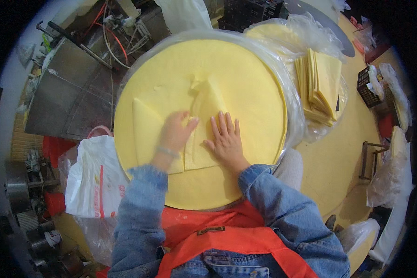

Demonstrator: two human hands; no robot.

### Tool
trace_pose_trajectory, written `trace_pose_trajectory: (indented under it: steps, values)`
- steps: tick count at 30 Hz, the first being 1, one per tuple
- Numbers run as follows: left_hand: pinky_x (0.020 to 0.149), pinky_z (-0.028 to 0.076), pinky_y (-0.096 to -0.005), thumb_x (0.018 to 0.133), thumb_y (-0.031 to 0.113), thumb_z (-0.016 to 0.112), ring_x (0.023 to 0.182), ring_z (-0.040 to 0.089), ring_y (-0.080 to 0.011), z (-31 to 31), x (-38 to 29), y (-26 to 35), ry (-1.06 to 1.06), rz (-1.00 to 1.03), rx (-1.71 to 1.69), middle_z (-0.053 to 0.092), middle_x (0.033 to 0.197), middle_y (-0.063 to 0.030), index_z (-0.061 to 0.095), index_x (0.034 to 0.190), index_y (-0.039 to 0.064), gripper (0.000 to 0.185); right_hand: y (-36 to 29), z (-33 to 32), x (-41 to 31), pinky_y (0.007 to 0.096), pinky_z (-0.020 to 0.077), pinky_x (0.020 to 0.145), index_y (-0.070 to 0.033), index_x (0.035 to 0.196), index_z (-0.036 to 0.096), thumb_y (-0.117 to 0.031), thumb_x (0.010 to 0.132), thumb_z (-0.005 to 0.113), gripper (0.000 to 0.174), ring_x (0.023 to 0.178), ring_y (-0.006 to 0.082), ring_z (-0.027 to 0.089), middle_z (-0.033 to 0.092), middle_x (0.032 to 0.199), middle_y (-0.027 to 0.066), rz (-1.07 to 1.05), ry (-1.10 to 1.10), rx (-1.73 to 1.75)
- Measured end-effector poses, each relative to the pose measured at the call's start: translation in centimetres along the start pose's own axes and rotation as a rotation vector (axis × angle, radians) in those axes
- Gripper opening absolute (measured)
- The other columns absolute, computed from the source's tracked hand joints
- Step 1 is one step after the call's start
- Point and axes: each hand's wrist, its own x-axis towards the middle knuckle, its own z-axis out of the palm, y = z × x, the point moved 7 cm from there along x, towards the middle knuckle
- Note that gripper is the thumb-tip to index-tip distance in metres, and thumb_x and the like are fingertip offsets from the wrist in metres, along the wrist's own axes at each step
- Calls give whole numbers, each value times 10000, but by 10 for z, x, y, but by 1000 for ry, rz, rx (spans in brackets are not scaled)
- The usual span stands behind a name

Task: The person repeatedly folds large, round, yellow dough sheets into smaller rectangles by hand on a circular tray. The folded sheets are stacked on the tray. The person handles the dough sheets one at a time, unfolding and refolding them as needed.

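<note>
Before me lies a round stack of thin yellow sheets (260, 104), level and wide. Its top sheet is partly folded, with a left folded flap (146, 132) and a right folded panel (203, 149) meeting along a line near the middle. A raised crease (203, 85) puckers above them. My right hand (225, 139) rests palm down on the right panel, fingers slightly spread and pointing away from me. My left hand (177, 130), blurred, hovers over or touches the meeting line, thumb and fingers curled; whether it pinches the edge is hard to tell.
Clear plastic film (293, 121) surrounds the stack's far and right sides. Right of it stands a pile of folded yellow sheets (319, 83) on plastic. A white plastic bag (90, 180) hangs at left, near a dark metal-topped unit (69, 90). A black crate (368, 87) sits far right.
</note>
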Motion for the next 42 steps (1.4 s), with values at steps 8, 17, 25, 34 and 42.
trace_pose_trajectory:
  steps: [8,17,25,34,42]
  values:
    - [742,536,-327,800,481,771,836,656,-208,96,104,-5,-726,-609,-716,687,981,-99,648,1127,7,589,-1,2,1,591,170,1161,-112,1469,422,-520,872,596,744,1456,419,200,242,1562,235,-10,-43,17]
    - [874,511,-345,755,183,825,990,639,-222,118,143,6,-598,-413,-685,674,1117,-119,596,1219,-16,555,-1,0,3,593,165,1165,-161,1443,462,-526,869,596,693,1453,424,204,253,1555,241,-19,-86,49]
    - [885,509,-357,846,161,748,999,641,-201,144,140,-33,-663,-490,-734,679,1120,-71,603,1229,40,427,-1,-2,5,589,185,1161,-162,1431,475,-500,876,607,664,1444,434,221,282,1536,250,-12,-115,102]
    - [672,511,-273,918,255,667,772,627,-134,103,134,-40,-650,-768,-995,667,896,-27,649,1025,100,189,4,-2,2,592,197,1155,-190,1445,465,-486,835,667,707,1439,456,197,230,1554,224,19,-21,92]
    - [489,418,-261,884,157,613,564,503,-81,103,148,-61,-528,-469,-656,553,694,33,617,813,118,81,5,-1,1,601,213,1144,-203,1460,450,-455,834,680,714,1433,472,193,220,1559,212,20,3,92]
